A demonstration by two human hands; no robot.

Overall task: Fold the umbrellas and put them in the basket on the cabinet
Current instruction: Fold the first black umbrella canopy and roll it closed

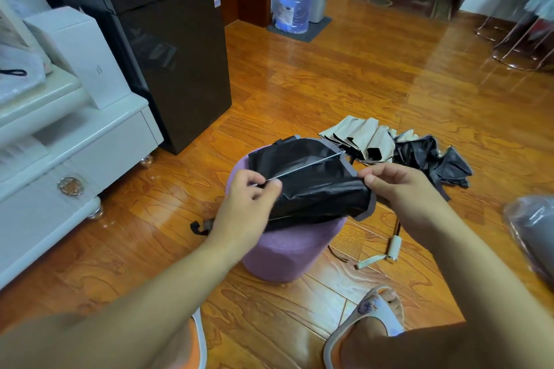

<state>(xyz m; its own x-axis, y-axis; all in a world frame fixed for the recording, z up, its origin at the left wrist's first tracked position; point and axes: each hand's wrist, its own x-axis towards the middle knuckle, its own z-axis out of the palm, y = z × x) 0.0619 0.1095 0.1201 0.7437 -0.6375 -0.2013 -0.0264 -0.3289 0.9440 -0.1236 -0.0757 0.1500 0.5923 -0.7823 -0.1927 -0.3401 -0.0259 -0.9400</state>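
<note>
From my head camera, the black umbrella (311, 183) lies on the purple stool (287, 252) so I can work on it up off the floor. My left hand (248, 204) pinches a thin metal rib (302, 167) to keep it flat. My right hand (401, 189) pinches the cloth edge to pull a fold straight. The other umbrella (389, 150) waits on the floor (329, 75) just behind. I can't see any basket.

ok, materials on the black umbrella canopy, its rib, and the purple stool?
Black umbrella canopy: thin synthetic fabric, likely coated; it creases and shines. Rib: looks like bare metal, thin, straight, silvery. Purple stool: seems upholstered in matte, napped fabric, no shine.
</note>
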